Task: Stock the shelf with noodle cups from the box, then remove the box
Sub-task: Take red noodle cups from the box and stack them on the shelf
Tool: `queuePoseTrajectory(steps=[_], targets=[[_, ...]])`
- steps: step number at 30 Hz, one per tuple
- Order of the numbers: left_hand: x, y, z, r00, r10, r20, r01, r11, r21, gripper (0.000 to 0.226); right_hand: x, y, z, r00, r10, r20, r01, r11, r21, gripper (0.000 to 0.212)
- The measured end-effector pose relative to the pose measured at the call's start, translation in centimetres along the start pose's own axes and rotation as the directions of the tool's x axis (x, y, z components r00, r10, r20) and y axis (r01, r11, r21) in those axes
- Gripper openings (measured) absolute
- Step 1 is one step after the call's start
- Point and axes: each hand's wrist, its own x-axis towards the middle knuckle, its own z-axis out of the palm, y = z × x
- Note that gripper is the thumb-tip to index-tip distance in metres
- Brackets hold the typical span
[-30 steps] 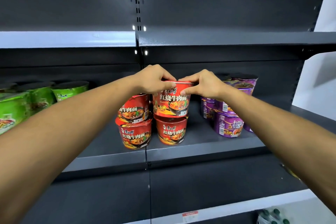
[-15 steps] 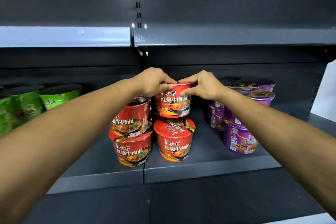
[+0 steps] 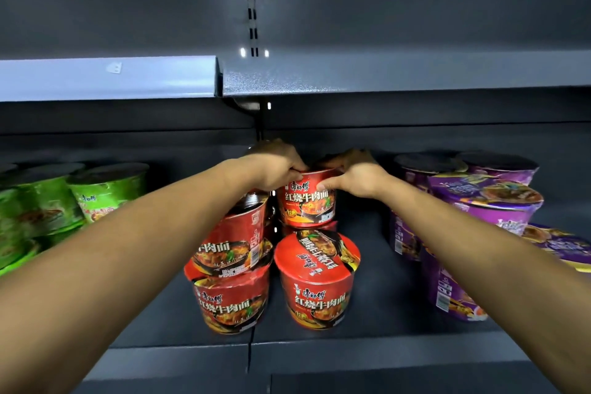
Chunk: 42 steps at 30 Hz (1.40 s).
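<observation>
Firmly, left hand (image 3: 274, 167) and right hand (image 3: 355, 175) clamped on the upper red noodle cup (image 3: 306, 205)

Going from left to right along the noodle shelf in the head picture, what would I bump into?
Green noodle cups → left hand → the red noodle cup both hands hold → right hand → purple noodle cups.

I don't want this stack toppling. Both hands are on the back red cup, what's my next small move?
Probably set the held cup level on the lower cup, then let go. Left hand and right hand grip its rim, and it looks almost seated there.
</observation>
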Motion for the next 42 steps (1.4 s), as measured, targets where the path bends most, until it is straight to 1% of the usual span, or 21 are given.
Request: queuePoseTrajectory(steps=[2, 8, 14, 21, 25, 30, 36, 42], targets=[[0.5, 0.0, 0.2, 1.0, -0.013, -0.001, 0.013, 1.0, 0.012, 0.026, 0.2, 0.4, 0.1, 1.0, -0.002, 0.003, 0.002, 1.0, 0.02, 0.048], [2.3, 0.6, 0.3, 0.999, -0.046, 0.01, 0.046, 0.999, 0.001, 0.028, 0.6, 1.5, 0.1, 1.0, -0.006, 0.007, 0.007, 1.0, -0.009, 0.052], [3.4, 0.2, 0.3, 0.991, -0.137, 0.002, 0.137, 0.988, -0.077, 0.03, 1.5, 2.4, 0.2, 0.998, 0.006, 0.065, -0.005, 1.0, -0.02, 0.054], [3.3, -1.6, 1.5, 0.982, -0.181, 0.044, 0.181, 0.983, -0.003, 0.028, 2.5, 2.7, 0.1, 0.997, 0.005, 0.078, -0.003, 1.0, -0.024, 0.059], [3.3, -2.3, 1.6, 0.982, -0.181, 0.042, 0.183, 0.983, -0.024, 0.033, 2.8, 2.6, 0.2, 0.993, 0.001, 0.115, 0.004, 0.999, -0.041, 0.06], [3.4, -2.2, 1.6, 0.984, -0.174, 0.043, 0.173, 0.985, 0.014, 0.034, 2.7, 2.7, 0.1, 0.99, -0.005, 0.139, 0.01, 0.999, -0.03, 0.058], [3.5, -2.1, 1.8, 0.982, -0.171, 0.083, 0.167, 0.985, 0.051, 0.029, 3.1, 2.4, -0.3, 0.987, -0.014, 0.161, 0.022, 0.998, -0.051, 0.057], [3.0, -2.1, 1.7, 0.983, -0.182, 0.038, 0.182, 0.983, 0.003, 0.026, 3.2, 2.3, -0.4, 0.986, -0.016, 0.168, 0.027, 0.998, -0.065, 0.056]])
